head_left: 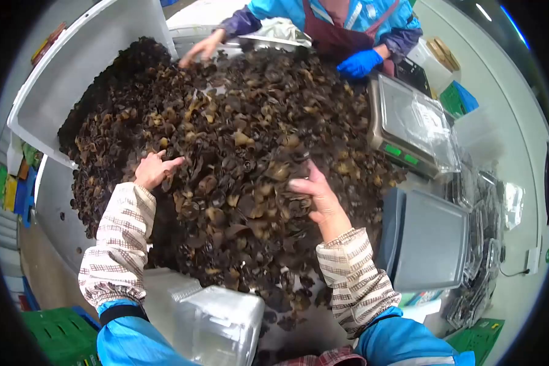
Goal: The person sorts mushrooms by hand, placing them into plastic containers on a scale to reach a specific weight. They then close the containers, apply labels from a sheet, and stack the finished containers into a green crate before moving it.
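Observation:
A broad heap of dark brown wood ear mushrooms (226, 177) covers the work surface in front of me. My left hand (154, 170) rests at the heap's left side, fingers apart, touching the mushrooms and holding none that I can see. On the right, my right hand (321, 198) is closed around a few wood ear mushrooms (282, 173), its thumb pointing left and part of its fingers hidden. Clear plastic containers (219, 323) stand at the near edge, between my forearms.
Across the heap, a co-worker's bare hand (204, 49) touches the mushrooms; their other hand wears a blue glove (360, 63). A scale (412, 122) stands at right, near a grey tub (432, 241) and stacked clear trays (485, 256). A white bin (97, 55) lies tipped at left.

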The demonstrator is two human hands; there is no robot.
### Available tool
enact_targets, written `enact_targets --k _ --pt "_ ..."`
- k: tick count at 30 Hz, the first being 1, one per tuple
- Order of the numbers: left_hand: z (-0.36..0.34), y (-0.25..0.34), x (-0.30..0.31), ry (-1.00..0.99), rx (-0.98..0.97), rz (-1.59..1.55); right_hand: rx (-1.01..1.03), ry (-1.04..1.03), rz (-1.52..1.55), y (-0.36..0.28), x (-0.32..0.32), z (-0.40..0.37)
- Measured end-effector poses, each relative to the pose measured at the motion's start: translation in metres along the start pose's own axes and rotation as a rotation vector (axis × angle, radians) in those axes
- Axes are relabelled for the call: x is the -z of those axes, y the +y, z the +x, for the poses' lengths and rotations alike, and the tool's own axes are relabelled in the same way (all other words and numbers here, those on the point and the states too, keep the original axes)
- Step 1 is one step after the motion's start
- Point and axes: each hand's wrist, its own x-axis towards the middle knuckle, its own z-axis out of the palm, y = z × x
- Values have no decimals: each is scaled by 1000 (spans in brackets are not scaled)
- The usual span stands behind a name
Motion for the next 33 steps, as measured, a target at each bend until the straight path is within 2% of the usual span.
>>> enact_targets --k 1,2,3,4,5,7,11,13,15,16,17,19,21,22,23,25,27,31,33 --pt "-13 11 -1 -82 -39 -23 84 -66 125 -6 3 -31" --pt "-12 6 -15 -3 -47 -37 106 -329 401 5 25 -37" --pt "-15 8 -12 -170 -51 -130 128 -599 676 17 45 -44" --pt "-20 8 -16 -154 -96 -91 70 -172 573 6 32 -69" --pt "-25 8 -22 -136 -142 -50 176 226 288 18 42 -78" --pt "-44 14 -25 -124 -181 -16 101 -1 354 7 30 -97" --pt "-66 24 -27 -175 -94 116 102 183 336 -8 27 -136" --pt "-83 41 -20 -115 -91 290 48 317 253 -13 33 -147" --pt "-103 74 6 -104 6 519 34 330 216 -10 40 -156" --pt "-115 83 11 48 -70 655 -55 455 99 -6 46 -161" --pt "-129 88 12 258 -234 738 -140 573 -21 -3 49 -165" --pt "-144 102 10 626 -669 668 -154 516 -33 5 43 -173" --pt "-159 127 -8 450 -830 402 -15 542 -466 15 39 -181" --pt "-169 139 -20 287 -915 229 -22 506 -785 7 30 -188" --pt "-178 149 -35 125 -990 51 -24 504 -782 3 24 -191" --pt "-182 161 -63 -8 -1136 116 337 488 -1482 -1 17 -193" --pt "-185 168 -82 -84 -1151 137 386 483 -1487 -2 16 -190" --pt "-184 172 -101 -41 -1121 106 438 347 -1489 18 13 -171" --pt "-187 172 -108 -59 -1086 87 310 339 -1535 29 6 -158"
